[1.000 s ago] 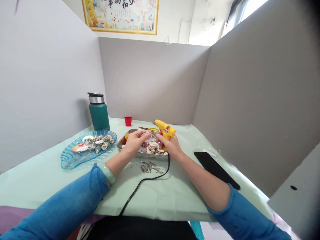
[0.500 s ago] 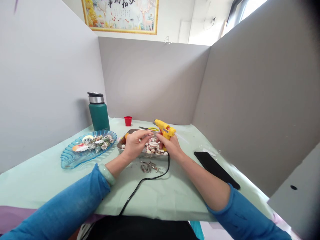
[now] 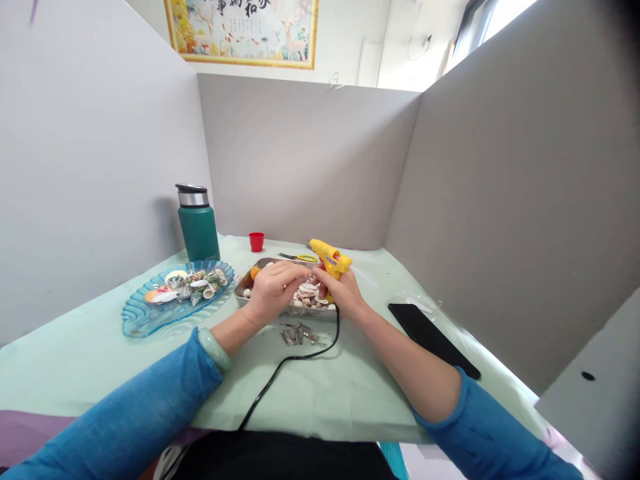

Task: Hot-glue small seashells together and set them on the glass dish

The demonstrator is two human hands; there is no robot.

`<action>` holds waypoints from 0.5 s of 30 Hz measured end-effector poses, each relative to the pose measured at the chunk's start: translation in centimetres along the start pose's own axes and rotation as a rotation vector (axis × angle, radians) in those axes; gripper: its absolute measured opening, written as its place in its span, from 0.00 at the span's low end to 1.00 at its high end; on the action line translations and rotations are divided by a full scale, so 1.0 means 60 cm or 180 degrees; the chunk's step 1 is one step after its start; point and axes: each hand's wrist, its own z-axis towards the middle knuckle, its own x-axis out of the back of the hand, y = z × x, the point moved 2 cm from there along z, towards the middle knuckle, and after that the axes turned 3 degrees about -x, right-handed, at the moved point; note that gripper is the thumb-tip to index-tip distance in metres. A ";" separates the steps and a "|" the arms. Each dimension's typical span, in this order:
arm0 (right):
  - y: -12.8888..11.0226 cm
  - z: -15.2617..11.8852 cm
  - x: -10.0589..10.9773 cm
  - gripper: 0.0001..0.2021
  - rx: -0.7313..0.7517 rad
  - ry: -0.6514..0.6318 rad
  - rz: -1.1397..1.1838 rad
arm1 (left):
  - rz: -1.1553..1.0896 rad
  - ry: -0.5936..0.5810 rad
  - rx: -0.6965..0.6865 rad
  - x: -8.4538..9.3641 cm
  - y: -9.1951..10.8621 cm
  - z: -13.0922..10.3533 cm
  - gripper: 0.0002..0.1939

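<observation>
My right hand [image 3: 346,292] is closed around a yellow hot glue gun [image 3: 329,255], with a clear glue stick poking out of its rear end. My left hand [image 3: 274,288] meets it over the metal tray [image 3: 307,311], thumb and fingers pinched together at the right fingertips. Whatever the left fingers hold is too small or hidden to make out. Pale shells [image 3: 309,292] lie in the tray below both hands. Small metal clips [image 3: 299,334] sit in a pile just in front of the tray. The gun's black cord [image 3: 285,361] runs past them to the table's near edge.
To the left stands a blue shell-shaped dish [image 3: 136,319] holding several shells [image 3: 199,287], with a green bottle [image 3: 197,230] behind it. A red cup [image 3: 257,243] and yellow-handled scissors [image 3: 305,258] are at the back. On the right lie a black slab [image 3: 434,340] and clear plastic wrapping [image 3: 414,300].
My left fingers have flattened and shifted slightly right, closer to the right fingertips. The right hand and glue gun have stayed in place.
</observation>
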 end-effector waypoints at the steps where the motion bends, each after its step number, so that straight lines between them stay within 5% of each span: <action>1: -0.001 0.000 0.000 0.11 -0.0008 0.0003 0.0000 | 0.0023 -0.0004 -0.0044 0.000 0.000 0.000 0.07; 9: -0.002 0.000 0.001 0.11 0.0020 0.0018 -0.0053 | -0.0200 -0.0129 0.0127 0.001 0.006 0.003 0.08; 15: 0.004 0.002 0.002 0.10 0.0035 0.0029 -0.0045 | -0.1146 -0.0005 0.2106 -0.010 -0.013 -0.004 0.08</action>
